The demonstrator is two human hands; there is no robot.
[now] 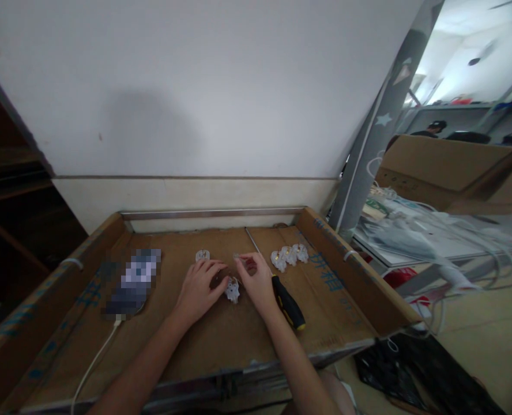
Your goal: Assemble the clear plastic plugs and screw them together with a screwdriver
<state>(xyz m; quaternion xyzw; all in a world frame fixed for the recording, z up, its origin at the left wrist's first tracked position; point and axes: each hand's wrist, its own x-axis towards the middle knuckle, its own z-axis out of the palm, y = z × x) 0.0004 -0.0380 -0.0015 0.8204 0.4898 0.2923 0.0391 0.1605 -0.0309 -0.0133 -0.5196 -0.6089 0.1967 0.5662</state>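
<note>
Both my hands rest on a cardboard-lined work tray. My left hand is curled, its fingertips touching a small white plastic part lying between the hands. My right hand pinches a tiny piece at its fingertips; I cannot make out what it is. A black-and-yellow-handled screwdriver lies just right of my right hand, its shaft pointing to the far wall. One more white part lies beyond my left hand, and a cluster of white parts lies at the right.
A blurred-out phone with a white cable lies at the tray's left. Cardboard walls fence the tray. To the right stand a grey post, a cardboard box and a heap of white cables.
</note>
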